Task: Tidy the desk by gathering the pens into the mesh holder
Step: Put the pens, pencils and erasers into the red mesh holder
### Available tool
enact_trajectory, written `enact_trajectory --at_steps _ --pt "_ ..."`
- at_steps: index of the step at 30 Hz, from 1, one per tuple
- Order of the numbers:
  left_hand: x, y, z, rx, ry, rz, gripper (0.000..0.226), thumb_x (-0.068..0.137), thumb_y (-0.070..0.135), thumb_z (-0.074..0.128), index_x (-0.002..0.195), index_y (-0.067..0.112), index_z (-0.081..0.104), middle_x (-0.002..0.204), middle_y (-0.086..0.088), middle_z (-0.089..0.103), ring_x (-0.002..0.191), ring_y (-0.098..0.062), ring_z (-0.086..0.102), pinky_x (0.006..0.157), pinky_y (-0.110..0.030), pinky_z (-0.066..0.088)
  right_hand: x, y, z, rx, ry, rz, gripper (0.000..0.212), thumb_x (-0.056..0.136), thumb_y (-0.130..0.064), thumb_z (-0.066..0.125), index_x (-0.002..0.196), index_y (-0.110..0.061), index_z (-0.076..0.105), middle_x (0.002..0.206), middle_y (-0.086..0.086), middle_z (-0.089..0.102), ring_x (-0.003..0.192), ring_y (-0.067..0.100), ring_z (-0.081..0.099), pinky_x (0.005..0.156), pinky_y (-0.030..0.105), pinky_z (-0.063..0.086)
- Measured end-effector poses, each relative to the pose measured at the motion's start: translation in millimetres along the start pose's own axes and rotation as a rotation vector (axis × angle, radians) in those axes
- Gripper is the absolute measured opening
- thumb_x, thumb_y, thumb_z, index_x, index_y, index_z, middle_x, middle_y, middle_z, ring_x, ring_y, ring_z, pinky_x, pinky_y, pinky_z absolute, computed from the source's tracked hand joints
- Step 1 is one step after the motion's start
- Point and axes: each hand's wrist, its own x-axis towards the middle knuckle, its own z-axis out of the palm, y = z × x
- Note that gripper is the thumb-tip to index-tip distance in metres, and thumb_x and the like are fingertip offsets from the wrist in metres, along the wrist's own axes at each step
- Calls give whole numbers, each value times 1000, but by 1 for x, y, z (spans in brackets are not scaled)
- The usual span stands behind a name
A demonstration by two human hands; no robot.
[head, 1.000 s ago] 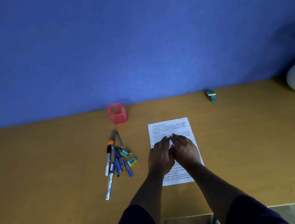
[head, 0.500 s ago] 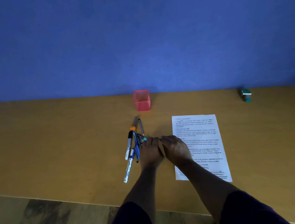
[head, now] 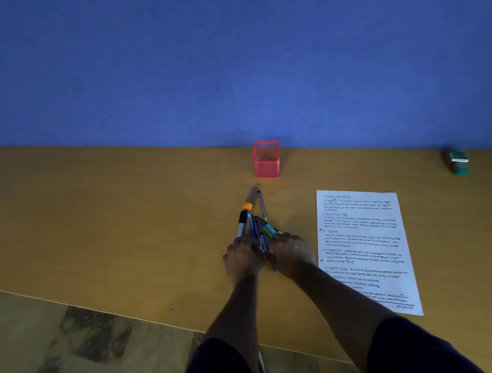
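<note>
Several pens and markers [head: 252, 219] lie bunched on the wooden desk [head: 124, 225], their far ends fanning toward the wall; one has an orange band, and a small teal eraser sits among them. My left hand [head: 242, 260] and my right hand [head: 291, 252] close in on the near ends of the bundle from either side, fingers curled round the pens. The near ends are hidden under my hands, except a blue tip poking out below. The pink mesh holder [head: 267, 167] stands upright and looks empty, a short way beyond the pens, near the blue wall.
A printed sheet of paper [head: 364, 247] lies flat just right of my right hand. A small green and white object [head: 458, 163] sits at the far right by the wall. The desk's front edge runs diagonally at lower left, with floor below.
Both hands have moved left off the paper onto the pen pile and closed round it. The scattered pens are now drawn together into a tighter bundle.
</note>
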Motion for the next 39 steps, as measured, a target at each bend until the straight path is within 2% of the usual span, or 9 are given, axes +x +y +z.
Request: enact_trajectory --at_steps 5,9,12,15,22,27,33,36,39 --pt "6 -3 -1 -5 -5 12 19 90 27 56 106 20 62 102 -2 66 99 -27 61 81 -39 48 5 -8 0 63 -59 102 31 95 -40 51 98 -13 66 92 7 70 85 25 69 74 34 58" --pt "3 -5 0 22 -10 154 16 87 22 58 102 19 63 105 -3 65 98 -29 62 80 -40 50 7 -13 -3 64 -102 158 30 94 -38 53 96 -11 65 88 9 69 82 27 70 71 35 58" --pt "2 -6 2 95 -42 289 27 88 23 60 115 22 61 118 -2 62 106 -27 60 86 -40 51 10 -14 -4 67 -133 194 25 92 -34 56 96 -11 65 88 9 70 83 25 70 71 35 59" --pt "4 -5 2 126 -84 347 31 88 23 61 119 26 62 122 1 60 115 -25 57 90 -39 48 13 -14 -4 90 -164 250 23 92 -30 57 100 -10 65 93 8 70 87 24 70 73 34 58" --pt "8 -4 2 240 -112 473 42 93 16 54 136 17 54 133 -3 57 123 -26 53 99 -39 45 19 -16 -6 66 -264 312 24 91 -24 58 108 -8 63 101 10 69 95 25 68 78 35 59" --pt "7 -5 -2 266 -111 508 36 92 12 53 127 17 60 122 -3 63 117 -26 57 95 -38 46 21 -15 -7 56 -324 321 24 91 -24 59 109 -8 63 101 10 68 95 25 68 80 38 60" --pt "12 -4 -3 325 -150 588 33 92 11 54 124 13 60 123 -7 62 120 -28 55 99 -39 43 22 -12 -13 94 -385 351 34 82 -29 68 110 -10 64 100 8 68 95 25 68 79 38 59" --pt "18 -1 -6 394 -191 646 32 92 11 55 124 13 61 125 -8 60 123 -29 53 101 -41 42 18 -12 -12 130 -371 380 36 76 -29 71 107 -12 64 98 6 68 94 24 68 77 36 58" --pt "24 2 -10 484 -216 716 34 93 12 55 127 12 61 126 -9 58 124 -31 52 101 -44 41 15 -10 -11 158 -335 395 34 74 -29 66 104 -14 64 97 5 69 95 25 69 74 32 57"
